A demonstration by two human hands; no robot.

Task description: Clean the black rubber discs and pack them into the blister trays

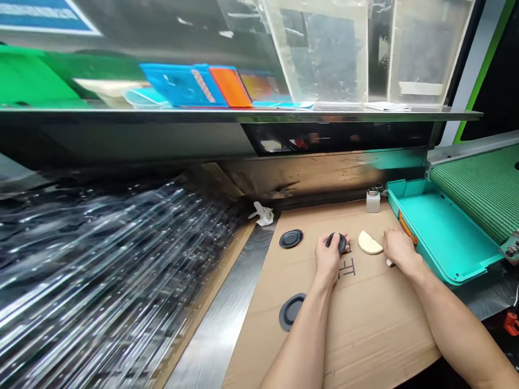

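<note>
My left hand (327, 259) grips a round black rubber-looking part (336, 243) above the cardboard sheet (365, 308), thumb across its face. To the right, my right hand (399, 249) is closed, fingers curled downward; a bit of something white (390, 263) shows beneath it, too small to name. Between both hands lies a cream half-round piece (368, 243), close to the right fingertips. Two similar black parts rest on the cardboard: one oval disc (291, 239) left of my left hand, and another (290, 312) partly covered by my left forearm.
A turquoise tray (446, 232) stands at the right beside a green conveyor belt (482, 183). Near its corner is a small bottle (373, 201). Clear plastic-wrapped stacks (113, 281) fill the left, with crumpled white tissue (263, 214) behind. A metal shelf (243, 114) runs overhead.
</note>
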